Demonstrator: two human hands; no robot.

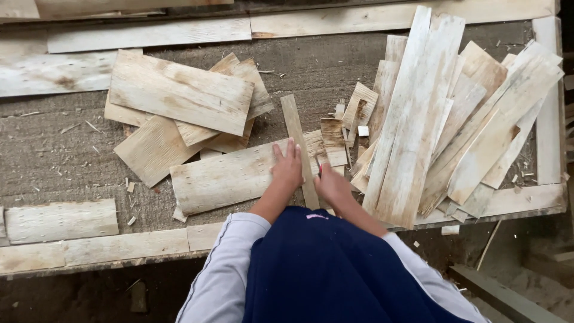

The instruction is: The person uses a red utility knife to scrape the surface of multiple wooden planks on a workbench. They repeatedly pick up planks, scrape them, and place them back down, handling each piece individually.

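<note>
Veneer sheet (230, 176) is lying flat under the open left hand (287, 169), pinning it while the right hand (330, 184) is gripping a thin red-tipped tool (318, 169)

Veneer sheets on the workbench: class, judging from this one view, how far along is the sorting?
Looks done: a stack of wide sheets lies at left. In hand: the left hand presses a broad sheet, the right hand holds something small with a pink tip at a narrow strip. Left: the big loose heap of long strips at right.
</note>
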